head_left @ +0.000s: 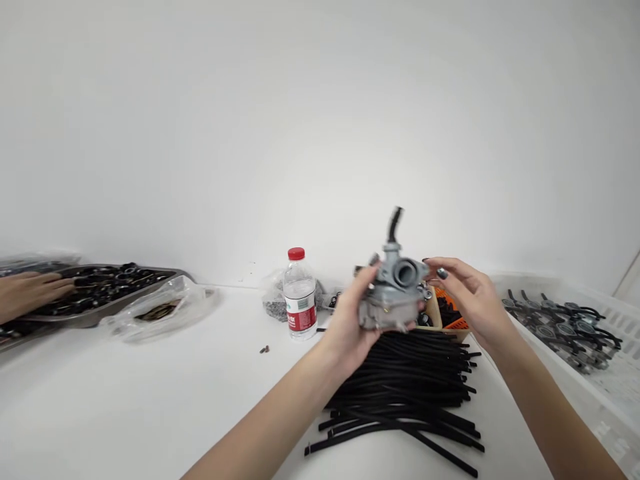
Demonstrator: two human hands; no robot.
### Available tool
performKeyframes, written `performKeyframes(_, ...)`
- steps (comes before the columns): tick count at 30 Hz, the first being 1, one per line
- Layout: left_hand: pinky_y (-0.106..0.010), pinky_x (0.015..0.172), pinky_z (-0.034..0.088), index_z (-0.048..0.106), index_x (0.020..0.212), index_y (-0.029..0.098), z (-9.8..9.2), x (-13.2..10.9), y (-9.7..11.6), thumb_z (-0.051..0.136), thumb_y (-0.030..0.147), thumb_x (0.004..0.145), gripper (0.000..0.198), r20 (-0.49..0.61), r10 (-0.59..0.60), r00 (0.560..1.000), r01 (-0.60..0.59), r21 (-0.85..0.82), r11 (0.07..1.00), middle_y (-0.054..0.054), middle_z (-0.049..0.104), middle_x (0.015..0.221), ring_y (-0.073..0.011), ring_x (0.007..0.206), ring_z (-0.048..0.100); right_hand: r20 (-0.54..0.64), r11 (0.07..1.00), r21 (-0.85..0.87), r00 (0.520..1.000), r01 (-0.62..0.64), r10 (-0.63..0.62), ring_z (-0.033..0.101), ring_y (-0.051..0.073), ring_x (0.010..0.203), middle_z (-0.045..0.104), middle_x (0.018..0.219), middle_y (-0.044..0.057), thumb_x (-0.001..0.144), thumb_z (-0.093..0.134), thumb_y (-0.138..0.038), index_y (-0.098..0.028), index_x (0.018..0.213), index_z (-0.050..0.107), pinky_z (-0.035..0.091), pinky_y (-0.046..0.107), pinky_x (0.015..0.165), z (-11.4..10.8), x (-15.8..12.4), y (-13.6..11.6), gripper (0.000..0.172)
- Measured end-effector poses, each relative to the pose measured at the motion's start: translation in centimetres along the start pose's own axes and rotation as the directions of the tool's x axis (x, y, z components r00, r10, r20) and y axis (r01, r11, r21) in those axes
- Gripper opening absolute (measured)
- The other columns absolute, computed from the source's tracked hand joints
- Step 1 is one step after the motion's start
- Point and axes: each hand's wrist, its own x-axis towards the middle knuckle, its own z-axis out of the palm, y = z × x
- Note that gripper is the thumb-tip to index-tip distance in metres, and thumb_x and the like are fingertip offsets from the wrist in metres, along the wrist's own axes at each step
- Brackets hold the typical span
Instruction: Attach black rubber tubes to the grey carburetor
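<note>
While left hand (350,327) grips carburetor (395,293), bottle (300,293) label unreadable.

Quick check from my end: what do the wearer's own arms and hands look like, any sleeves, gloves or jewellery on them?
Both forearms are bare, with no sleeves in view. No gloves, watch or bracelet shows on either. The right hand has dark polished fingernails; the left hand shows no rings that I can make out.

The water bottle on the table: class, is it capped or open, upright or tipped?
Capped and upright. The water bottle stands on its base on the table, red cap on top.
</note>
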Motion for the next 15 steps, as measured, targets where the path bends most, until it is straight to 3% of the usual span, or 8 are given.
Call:
performKeyframes(2,-0.028,0.052,0.06,0.069,0.1,0.013,0.2,-0.2,1.8,0.06,0.048,0.089,0.038,-0.155,0.054,0.986,-0.07,-0.103,0.992,-0.013,0.074,0.09,-0.0242,0.072,0.073,0.079,0.994,-0.1,0.996,-0.041,0.049,0.065,0.026,0.101,0.07,0.106,0.006,0.1,0.068,-0.038,-0.022,0.107,0.072,0.051,0.036,0.092,0.5,-0.1,0.7,0.018)
performKeyframes(4,-0.024,0.051,0.059,0.069,0.104,0.013,0.4,-0.6,3.3,0.054,0.047,0.093,0.038,-0.337,0.125,0.933,-0.187,-0.158,0.97,-0.012,0.073,0.092,-0.0223,0.073,0.073,0.272,0.969,-0.235,0.952,-0.075,0.14,0.065,0.027,0.098,0.07,0.106,0.006,0.099,0.062,-0.026,-0.02,0.107,0.071,0.052,0.037,0.088,1.4,-0.3,1.3,0.014)
performKeyframes(7,-0.019,0.051,0.058,0.069,0.105,0.014,0.5,-1.2,4.8,0.053,0.049,0.093,0.041,-0.48,0.201,0.854,-0.328,-0.197,0.924,-0.009,0.072,0.093,-0.0208,0.075,0.072,0.571,0.885,-0.465,0.762,-0.007,0.306,0.064,0.026,0.094,0.069,0.104,0.004,0.095,0.065,-0.009,-0.018,0.105,0.072,0.05,0.034,0.081,3.0,-1.1,2.6,0.015)
performKeyframes(9,-0.019,0.053,0.057,0.069,0.103,0.013,0.4,-1.4,5.2,0.056,0.051,0.091,0.042,-0.518,0.23,0.824,-0.395,-0.234,0.888,-0.008,0.071,0.093,-0.0204,0.076,0.071,0.669,0.818,-0.569,0.626,0.086,0.4,0.064,0.025,0.095,0.069,0.104,0.004,0.092,0.074,-0.001,-0.016,0.106,0.071,0.049,0.031,0.079,4.1,-1.8,3.7,0.021)
performKeyframes(10,-0.019,0.054,0.057,0.069,0.102,0.013,0.4,-1.4,5.3,0.058,0.051,0.09,0.042,-0.533,0.236,0.813,-0.419,-0.252,0.873,-0.008,0.071,0.092,-0.0205,0.077,0.071,0.686,0.789,-0.603,0.582,0.12,0.436,0.063,0.025,0.095,0.067,0.106,0.004,0.09,0.077,0.0,-0.015,0.106,0.071,0.048,0.03,0.079,4.6,-2.2,4.4,0.024)
performKeyframes(12,-0.02,0.056,0.057,0.069,0.101,0.012,0.2,-1.4,5.3,0.059,0.051,0.089,0.042,-0.557,0.252,0.791,-0.46,-0.272,0.845,-0.008,0.071,0.092,-0.0208,0.079,0.07,0.686,0.748,-0.645,0.551,0.158,0.475,0.062,0.024,0.092,0.065,0.105,0.005,0.088,0.08,0.002,-0.015,0.104,0.07,0.047,0.029,0.076,5.5,-2.8,5.5,0.026)
performKeyframes(15,-0.02,0.057,0.056,0.068,0.1,0.011,0.2,-1.2,5.1,0.059,0.05,0.09,0.041,-0.555,0.275,0.785,-0.486,-0.275,0.83,-0.008,0.07,0.094,-0.021,0.08,0.07,0.664,0.716,-0.675,0.571,0.179,0.483,0.06,0.024,0.084,0.063,0.094,0.003,0.085,0.079,0.007,-0.014,0.094,0.067,0.043,0.028,0.069,6.2,-3.2,6.5,0.026)
